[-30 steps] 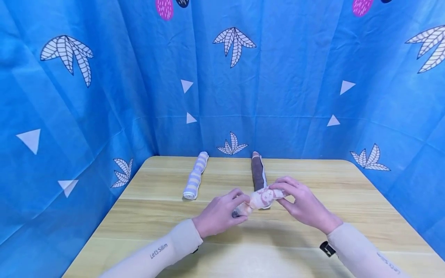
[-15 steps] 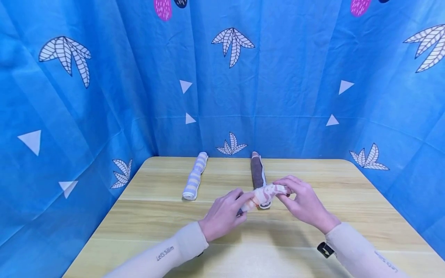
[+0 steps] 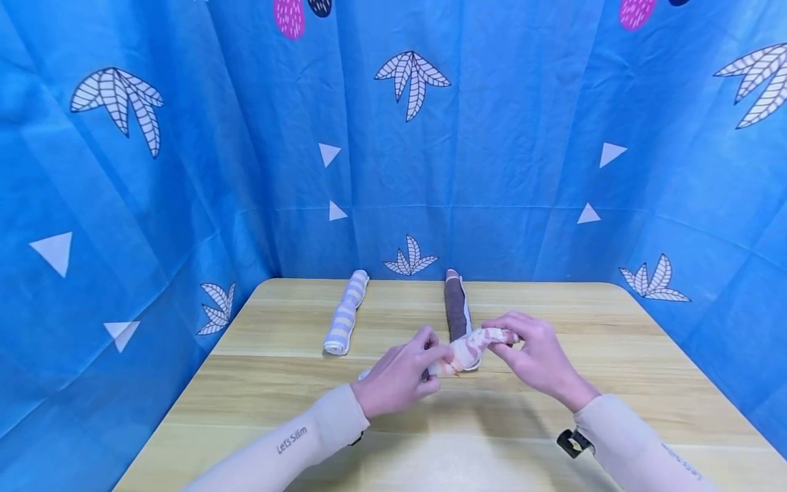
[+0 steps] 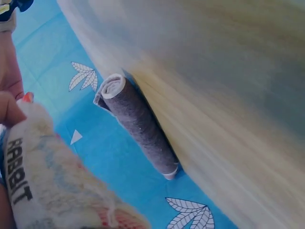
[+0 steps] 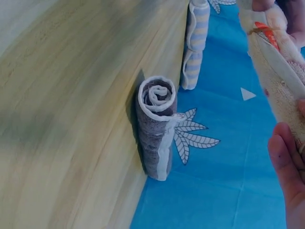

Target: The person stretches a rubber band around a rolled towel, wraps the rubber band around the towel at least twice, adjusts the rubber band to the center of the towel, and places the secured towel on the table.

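Observation:
A rolled white towel with pink patches is held in the air between my two hands, above the table. My left hand grips its left part, and a pale tip pokes out behind that hand. The fingers of my right hand pinch its right end. In the left wrist view the towel shows the word RABBIT and a blue and red print. A small orange-red bit shows on the roll in the right wrist view; its kind is unclear. The roll is bent and slightly tilted, its right end higher.
A rolled dark brown towel with white edging lies on the wooden table, just behind the held one. To its left lies a rolled purple-and-yellow striped towel. A blue patterned curtain encloses the back and sides.
The held towel has bent and turned, so its printed pattern shows differently. My left hand has shifted slightly right along it. The two towels on the table have stayed put.

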The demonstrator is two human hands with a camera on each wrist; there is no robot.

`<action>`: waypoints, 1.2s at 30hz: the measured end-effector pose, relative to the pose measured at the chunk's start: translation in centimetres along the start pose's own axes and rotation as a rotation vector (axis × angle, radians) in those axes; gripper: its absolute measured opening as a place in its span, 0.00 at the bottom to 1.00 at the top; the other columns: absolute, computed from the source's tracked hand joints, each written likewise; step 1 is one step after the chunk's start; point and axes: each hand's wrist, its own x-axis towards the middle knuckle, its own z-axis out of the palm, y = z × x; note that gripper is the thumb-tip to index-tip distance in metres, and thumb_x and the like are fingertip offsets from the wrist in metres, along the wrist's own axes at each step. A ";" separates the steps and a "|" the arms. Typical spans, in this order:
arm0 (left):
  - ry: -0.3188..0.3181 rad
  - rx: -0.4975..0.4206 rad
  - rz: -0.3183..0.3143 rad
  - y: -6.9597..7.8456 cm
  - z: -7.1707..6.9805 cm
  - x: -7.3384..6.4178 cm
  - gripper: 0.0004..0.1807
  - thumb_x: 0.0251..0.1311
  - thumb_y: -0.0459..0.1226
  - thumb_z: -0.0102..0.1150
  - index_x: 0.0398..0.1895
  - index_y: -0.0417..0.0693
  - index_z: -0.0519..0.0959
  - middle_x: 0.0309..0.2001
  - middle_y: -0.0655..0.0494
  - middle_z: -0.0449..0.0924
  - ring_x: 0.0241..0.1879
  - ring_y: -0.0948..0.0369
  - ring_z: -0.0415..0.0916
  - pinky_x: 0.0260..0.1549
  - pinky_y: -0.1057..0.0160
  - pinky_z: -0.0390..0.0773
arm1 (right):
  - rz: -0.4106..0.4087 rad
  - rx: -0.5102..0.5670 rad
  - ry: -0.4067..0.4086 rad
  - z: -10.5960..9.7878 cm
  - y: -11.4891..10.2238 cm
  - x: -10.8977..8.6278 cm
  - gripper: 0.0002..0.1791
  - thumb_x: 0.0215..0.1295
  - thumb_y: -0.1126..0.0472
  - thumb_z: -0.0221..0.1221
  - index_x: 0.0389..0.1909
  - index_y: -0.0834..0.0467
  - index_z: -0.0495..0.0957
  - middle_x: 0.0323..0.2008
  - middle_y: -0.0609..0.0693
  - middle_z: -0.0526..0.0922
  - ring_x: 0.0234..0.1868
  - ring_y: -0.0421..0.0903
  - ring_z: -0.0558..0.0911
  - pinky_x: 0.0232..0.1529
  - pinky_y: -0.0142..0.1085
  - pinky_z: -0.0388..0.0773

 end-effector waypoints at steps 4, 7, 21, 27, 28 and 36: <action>-0.062 -0.015 -0.011 -0.2 -0.1 -0.1 0.14 0.56 0.35 0.63 0.44 0.61 0.77 0.41 0.61 0.61 0.24 0.68 0.63 0.18 0.75 0.62 | 0.032 0.009 -0.018 0.3 0.0 -0.1 0.17 0.51 0.72 0.71 0.43 0.55 0.87 0.37 0.39 0.86 0.31 0.36 0.77 0.30 0.31 0.74; -0.076 -0.024 -0.017 -0.5 0.0 -0.3 0.11 0.57 0.35 0.62 0.39 0.61 0.75 0.41 0.61 0.60 0.24 0.69 0.62 0.18 0.76 0.61 | 0.056 0.019 -0.039 0.5 -0.1 0.0 0.17 0.52 0.71 0.70 0.43 0.53 0.87 0.36 0.38 0.85 0.30 0.37 0.76 0.30 0.31 0.74; -0.096 -0.200 -0.071 -1.6 -0.5 -0.8 0.12 0.56 0.33 0.59 0.40 0.58 0.72 0.44 0.64 0.65 0.35 0.69 0.70 0.32 0.75 0.73 | 0.173 0.050 -0.152 -0.1 -0.3 0.6 0.14 0.58 0.64 0.70 0.45 0.50 0.87 0.38 0.41 0.86 0.33 0.40 0.78 0.32 0.33 0.76; -0.130 -0.563 -0.244 -2.5 -0.8 -0.6 0.15 0.60 0.31 0.60 0.44 0.59 0.72 0.49 0.63 0.71 0.48 0.63 0.72 0.47 0.67 0.77 | -0.038 0.020 -0.163 -0.5 -0.2 0.3 0.30 0.54 0.67 0.71 0.59 0.49 0.80 0.57 0.45 0.82 0.48 0.40 0.81 0.47 0.39 0.78; -0.140 -0.609 -0.255 -2.6 -0.9 -0.6 0.15 0.60 0.31 0.60 0.45 0.59 0.72 0.48 0.62 0.71 0.47 0.62 0.72 0.46 0.66 0.77 | -0.079 0.005 -0.164 -0.6 -0.2 0.3 0.34 0.53 0.68 0.72 0.62 0.48 0.78 0.60 0.46 0.80 0.51 0.41 0.80 0.49 0.41 0.77; -0.219 -0.794 -0.292 -2.9 -1.5 -0.4 0.16 0.62 0.29 0.58 0.50 0.53 0.70 0.51 0.57 0.77 0.51 0.61 0.76 0.52 0.64 0.75 | -0.320 -0.187 -0.143 -1.1 -0.4 0.5 0.39 0.48 0.73 0.74 0.63 0.47 0.78 0.59 0.47 0.76 0.58 0.46 0.78 0.55 0.32 0.79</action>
